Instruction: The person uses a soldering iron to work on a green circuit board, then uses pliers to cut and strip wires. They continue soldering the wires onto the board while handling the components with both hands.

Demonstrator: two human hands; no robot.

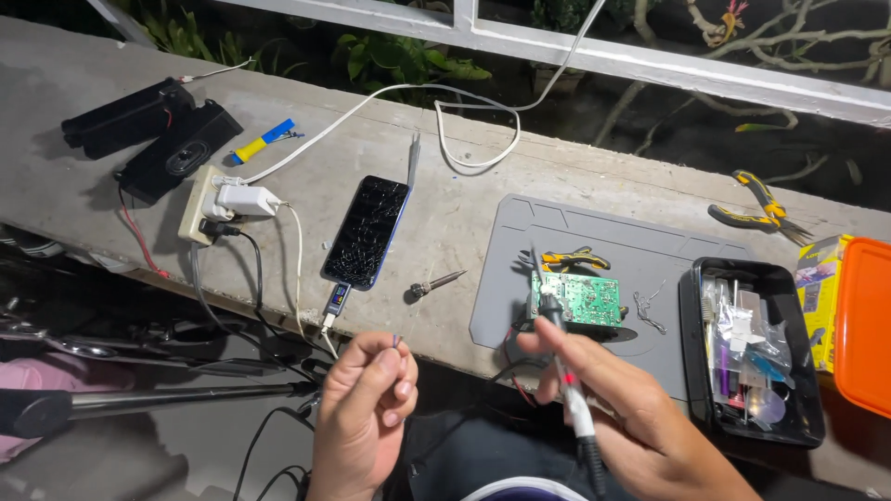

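1. I see one green circuit board [577, 298] lying on the one grey mat [594, 250], near the mat's front edge.
2. My right hand [622, 408] is closed around one soldering iron [568, 390], gripped like a pen, its tip reaching the board's left edge.
3. My left hand [367, 399] hovers well to the left of the mat, thumb and forefinger pinching one small piece [396, 341], too small to tell what it is.
4. One small pair of yellow-handled cutters [574, 259] lies on the mat just behind the board.
5. Right of the mat sits one black tray [752, 348] of small parts; behind it lies one pair of pliers [761, 209].
6. Left of the mat lie one cracked phone [367, 232], one power strip [206, 206] and two black speakers [153, 134].
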